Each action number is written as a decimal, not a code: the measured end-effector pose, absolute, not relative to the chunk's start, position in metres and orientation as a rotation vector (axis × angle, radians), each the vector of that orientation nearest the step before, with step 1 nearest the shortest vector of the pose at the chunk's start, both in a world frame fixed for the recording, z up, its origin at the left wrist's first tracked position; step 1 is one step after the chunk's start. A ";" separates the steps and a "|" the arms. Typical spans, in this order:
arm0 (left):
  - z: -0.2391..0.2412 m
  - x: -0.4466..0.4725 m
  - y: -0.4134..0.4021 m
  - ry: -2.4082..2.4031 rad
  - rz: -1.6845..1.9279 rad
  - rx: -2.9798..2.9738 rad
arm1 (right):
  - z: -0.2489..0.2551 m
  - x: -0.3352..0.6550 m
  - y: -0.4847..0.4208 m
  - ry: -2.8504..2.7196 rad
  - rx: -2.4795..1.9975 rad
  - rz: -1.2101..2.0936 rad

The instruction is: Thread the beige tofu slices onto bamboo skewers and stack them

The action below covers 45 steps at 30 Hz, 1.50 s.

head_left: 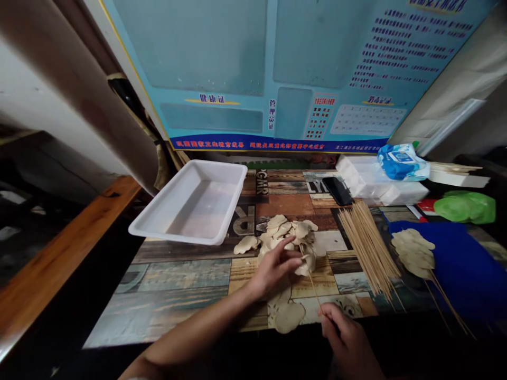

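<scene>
My right hand [345,333] grips the lower end of a thin wooden skewer [315,287], fingers closed around it. The skewer slants up and left, its upper part among pale, flat, wavy-edged food slices [279,228] heaped on the table. One slice [306,265] is at the skewer's upper part; whether it is pierced I cannot tell. My left hand [274,266] lies over the heap with fingers stretched and apart, their tips at the slices beside the skewer. More slices [290,316] lie near the table's front edge.
A white plastic tub [198,206] stands at the left. Right of the heap lies a bundle of skewers [368,250], then skewered slices [414,253] on a blue sheet [471,269]. Behind are a black phone [337,191], white packs [366,182] and a blue wipes packet [403,162].
</scene>
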<state>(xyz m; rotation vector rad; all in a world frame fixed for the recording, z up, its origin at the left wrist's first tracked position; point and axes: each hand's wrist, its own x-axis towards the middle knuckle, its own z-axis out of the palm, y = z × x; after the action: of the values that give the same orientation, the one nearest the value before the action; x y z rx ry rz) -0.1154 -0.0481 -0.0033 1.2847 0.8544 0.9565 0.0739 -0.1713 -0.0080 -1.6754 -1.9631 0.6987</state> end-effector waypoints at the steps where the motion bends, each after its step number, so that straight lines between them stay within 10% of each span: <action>1: -0.003 -0.121 -0.042 0.915 0.987 1.422 | -0.008 0.076 -0.172 -1.950 -1.687 0.700; 9: -0.021 -0.143 -0.007 1.304 1.071 2.074 | -0.006 0.081 -0.175 -1.940 -1.688 0.726; 23: -0.006 -0.151 -0.002 0.853 1.033 0.861 | -0.005 0.078 -0.177 -2.081 -1.611 0.869; 45: 0.004 -0.154 -0.005 0.773 0.956 0.742 | -0.011 0.085 -0.177 -2.102 -1.662 0.858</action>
<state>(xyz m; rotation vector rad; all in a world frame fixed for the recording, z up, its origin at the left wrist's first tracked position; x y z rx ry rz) -0.1541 -0.0051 0.0038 0.7418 0.7729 0.9565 0.0848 -0.1767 -0.0113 -1.6616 -2.1019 0.8583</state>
